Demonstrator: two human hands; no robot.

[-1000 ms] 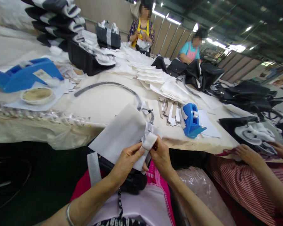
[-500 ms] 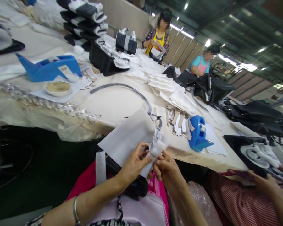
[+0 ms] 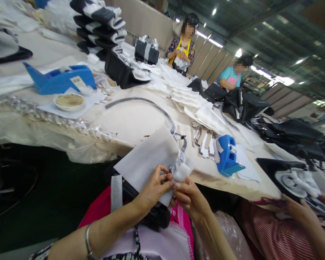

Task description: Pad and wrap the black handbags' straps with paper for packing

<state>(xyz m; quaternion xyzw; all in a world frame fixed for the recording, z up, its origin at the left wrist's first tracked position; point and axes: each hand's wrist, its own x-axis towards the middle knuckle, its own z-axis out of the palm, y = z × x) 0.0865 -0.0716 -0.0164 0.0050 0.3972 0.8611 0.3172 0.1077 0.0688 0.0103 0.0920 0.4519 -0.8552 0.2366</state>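
On my lap lies a black bag (image 3: 158, 217), partly covered by a white foam sheet (image 3: 147, 157). A small white foam wrap (image 3: 182, 172) is folded around the end of a plastic-covered strap (image 3: 151, 104), which curves up onto the table. My left hand (image 3: 157, 185) pinches the wrap's lower left edge between thumb and fingers. From the right, my right hand (image 3: 189, 195) grips the lower edge of the same wrap, its thumb and forefinger pressed together. The fingertips of both hands nearly meet. What the wrap covers is hidden.
Blue tape dispensers (image 3: 229, 157) stand at right and left on the table (image 3: 130, 122), with paper strips (image 3: 206, 142) by the right one. Beyond are white foam sheets (image 3: 192, 101) and stacked black bags (image 3: 100, 32). A co-worker's hand (image 3: 300, 209) is at right.
The foam wrap now looks folded down tighter and shorter below the strap end. My right hand has moved slightly in, closer to the left fingertips.
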